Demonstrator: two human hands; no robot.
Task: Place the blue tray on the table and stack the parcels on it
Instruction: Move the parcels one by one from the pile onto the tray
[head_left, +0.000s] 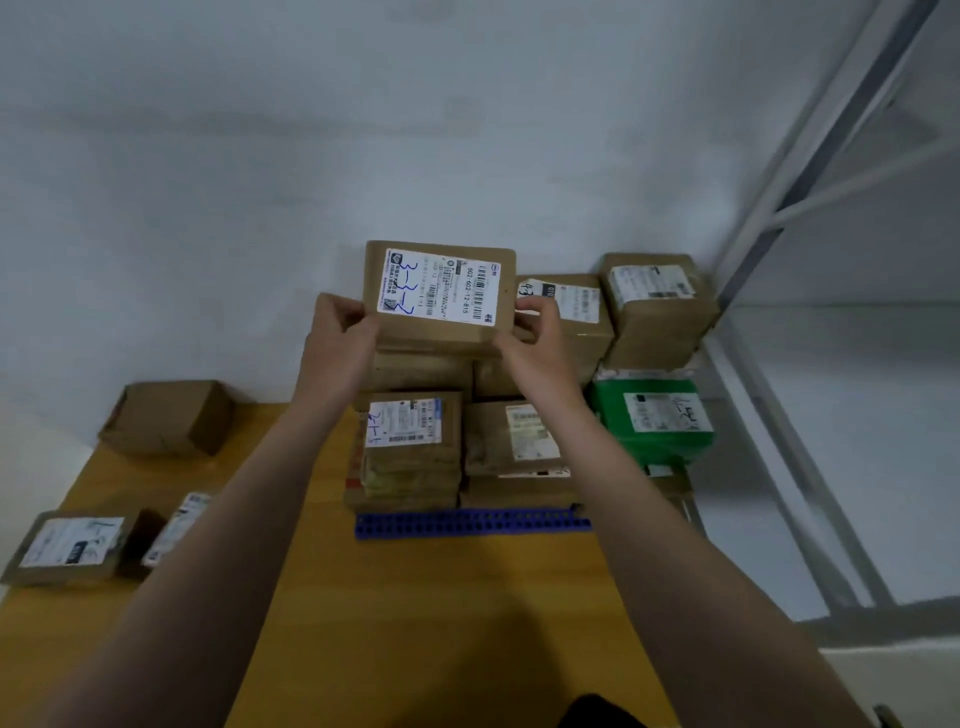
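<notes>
Far left on the wooden table (415, 597) there's a flat labelled parcel (67, 545) right at the edge. Just beside it is a darker little packet (171, 530) lying tilted. Further back, near the wall, sits a plain brown box (166, 418), well apart from the main pile.

Moving to the middle: the person's left hand (337, 332) has its fingers curled round the left edge of a brown parcel (441, 291) with a white label that has blue handwriting on it. The parcel is up at the top of the pile, label facing the camera. You can't really tell if it's already resting on the box under it or just hovering. The right hand (535, 332) pinches the parcel's right edge, thumb in front and fingers behind.

Under that, the blue tray (467, 524) lies flat on the table, and only its front rim shows below the stacked parcels (410, 447), which are several layers high in side-by-side columns.

On the right end of the pile there's a green parcel (654, 421) with a brown labelled box (657, 306) on top. Past that, a grey metal frame (810, 171) runs up the right side.
</notes>
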